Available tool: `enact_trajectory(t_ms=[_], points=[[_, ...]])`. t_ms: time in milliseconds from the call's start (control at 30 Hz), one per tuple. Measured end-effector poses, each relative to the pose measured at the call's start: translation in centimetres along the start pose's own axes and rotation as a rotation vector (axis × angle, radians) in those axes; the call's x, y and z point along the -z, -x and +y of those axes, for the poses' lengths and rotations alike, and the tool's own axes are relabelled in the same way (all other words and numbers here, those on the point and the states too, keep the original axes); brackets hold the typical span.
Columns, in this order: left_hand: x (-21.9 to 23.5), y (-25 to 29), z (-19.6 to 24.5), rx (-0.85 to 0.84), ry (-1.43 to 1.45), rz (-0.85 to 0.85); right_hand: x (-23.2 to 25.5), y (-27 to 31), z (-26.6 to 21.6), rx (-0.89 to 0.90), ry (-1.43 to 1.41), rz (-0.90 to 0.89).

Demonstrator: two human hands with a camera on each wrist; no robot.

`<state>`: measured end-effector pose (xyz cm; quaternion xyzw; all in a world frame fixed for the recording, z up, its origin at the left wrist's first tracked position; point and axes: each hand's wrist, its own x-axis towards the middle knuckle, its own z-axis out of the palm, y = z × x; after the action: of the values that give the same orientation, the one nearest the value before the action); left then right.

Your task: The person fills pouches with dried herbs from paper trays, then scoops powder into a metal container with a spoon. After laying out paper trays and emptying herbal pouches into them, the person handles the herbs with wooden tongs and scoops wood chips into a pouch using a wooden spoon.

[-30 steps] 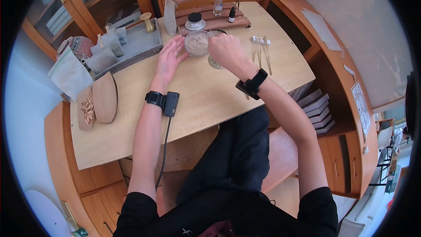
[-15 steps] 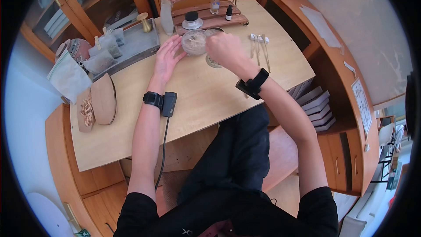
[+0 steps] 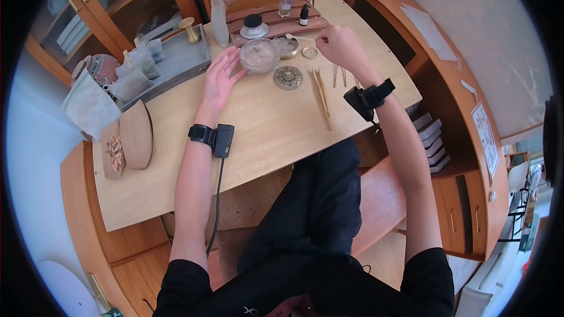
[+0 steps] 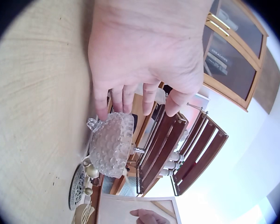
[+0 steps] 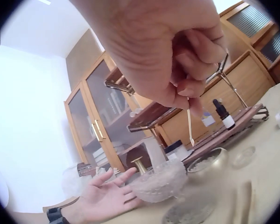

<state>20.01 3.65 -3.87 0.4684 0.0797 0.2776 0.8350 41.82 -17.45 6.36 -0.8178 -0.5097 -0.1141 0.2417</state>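
Note:
In the head view my right hand [image 3: 338, 44] pinches the thin handle of a small spoon [image 5: 191, 133], its tip out over a round brass tin [image 3: 286, 51] with pale greyish powder inside. My left hand [image 3: 220, 76] stands beside a bumpy clear glass bowl [image 3: 259, 57] filled with pale beige powder. Its fingers are straight, the fingertips right at the glass, as the left wrist view shows. In front of the tin lies a pierced ornamental metal lid [image 3: 288, 78], and a small openwork disc [image 3: 309, 52] is to the right of the tin.
Slim wooden tweezers [image 3: 322, 100] and metal tools lie toward the right. Behind the bowls, a tiered wooden rack [image 3: 276, 17] carries bottles and a black-lidded jar [image 3: 254, 26]. A grey tray [image 3: 176, 64] with bagged material stands left, beyond a wooden dish [image 3: 113, 151] of chips.
My right hand has moved right, away from over the tin, uncovering the tin, the pierced lid and the spoon. My left hand remains beside the glass bowl.

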Motion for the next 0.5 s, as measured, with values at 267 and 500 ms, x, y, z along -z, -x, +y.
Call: enact_trajectory(t_ms=[267, 500], points=[[0.0, -0.1, -0.1, 0.001, -0.024, -0.028, -2.1, -1.4, 1.6, -0.101, 0.11, -0.251], [-0.2, 0.1, 0.0, 0.004, -0.039, -0.002, -3.0, -3.6, 3.0, -0.074, -0.022, -0.322]])
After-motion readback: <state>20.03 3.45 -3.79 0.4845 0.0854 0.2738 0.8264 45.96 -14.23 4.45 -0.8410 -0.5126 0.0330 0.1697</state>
